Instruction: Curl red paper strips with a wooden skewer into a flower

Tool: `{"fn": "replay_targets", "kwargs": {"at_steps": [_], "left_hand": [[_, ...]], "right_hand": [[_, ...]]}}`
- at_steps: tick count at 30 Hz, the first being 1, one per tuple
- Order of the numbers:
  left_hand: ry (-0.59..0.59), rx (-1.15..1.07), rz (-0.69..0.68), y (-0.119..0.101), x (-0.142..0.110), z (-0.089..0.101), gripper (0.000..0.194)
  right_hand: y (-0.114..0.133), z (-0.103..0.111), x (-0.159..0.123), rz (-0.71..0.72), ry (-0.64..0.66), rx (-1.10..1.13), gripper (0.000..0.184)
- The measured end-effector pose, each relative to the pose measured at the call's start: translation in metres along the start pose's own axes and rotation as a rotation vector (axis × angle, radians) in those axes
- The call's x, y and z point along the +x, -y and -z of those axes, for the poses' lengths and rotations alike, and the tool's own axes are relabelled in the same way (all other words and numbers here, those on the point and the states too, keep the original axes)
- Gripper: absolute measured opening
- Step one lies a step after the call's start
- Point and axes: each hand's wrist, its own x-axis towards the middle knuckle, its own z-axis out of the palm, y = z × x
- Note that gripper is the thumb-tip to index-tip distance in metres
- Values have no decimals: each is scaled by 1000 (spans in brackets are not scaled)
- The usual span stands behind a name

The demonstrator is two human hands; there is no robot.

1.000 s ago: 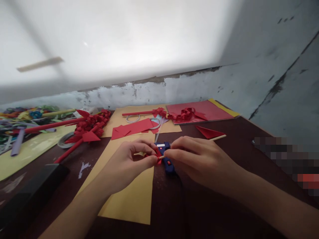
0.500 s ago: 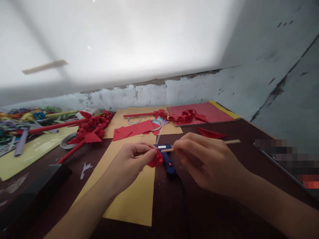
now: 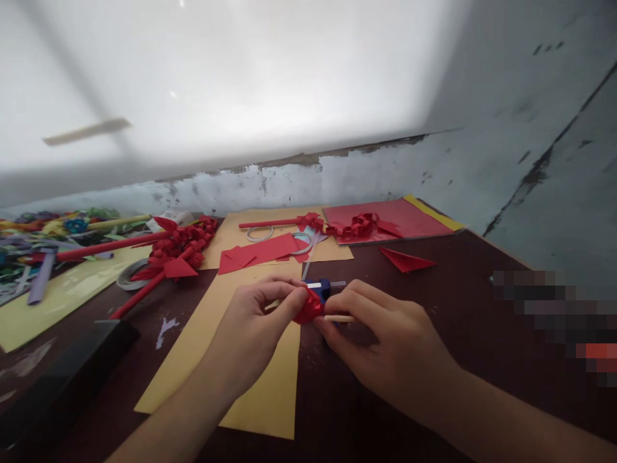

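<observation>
My left hand (image 3: pixel 263 325) is closed on a small curled red paper piece (image 3: pixel 309 307), pinching it between thumb and fingers. My right hand (image 3: pixel 385 328) meets its right side, fingertips against the paper. Between the right thumb and forefinger lies a thin pale wooden stick (image 3: pixel 340 318), its tip close to the red paper. A small pale end also pokes out by the left fingers; I cannot tell what it belongs to. Just behind the fingertips, a blue glue gun (image 3: pixel 324 287) rests on the table, mostly covered by the hands.
Yellow-tan paper (image 3: pixel 260 405) lies under my left hand. Farther back are red paper strips (image 3: pixel 260 253), tape rolls, a red chain (image 3: pixel 354 225) and a folded red triangle (image 3: pixel 406 260). Red paper flowers (image 3: pixel 180 247), coloured scraps and a black box (image 3: pixel 72 379) stand left. A wall borders the table.
My right hand has drawn back with the stick, then come down again to the red paper. The left hand has turned the paper piece so its rounded side shows.
</observation>
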Motion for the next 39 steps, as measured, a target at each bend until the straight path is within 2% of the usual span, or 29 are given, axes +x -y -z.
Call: {"fn": "replay_targets", "kwargs": {"at_steps": [5,9,19,29,39], "left_hand": [[30,10,-21,-2,-2,-1,31],[0,53,-62,0,-3,-1,30],[-45,140,-144,0,-9,-5,25],[-34,164,-149,3,-9,-4,19],[-98,239,-195,6,-10,-10,16]], "right_hand": [[-2,1,-1,8,24,13,6],[-3,2,1,23,42,16,7],[0,0,2,5,-36,-17,13],[-3,-5,0,14,-41,-28,8],[-1,-6,-3,34,-99,-162,5]]}}
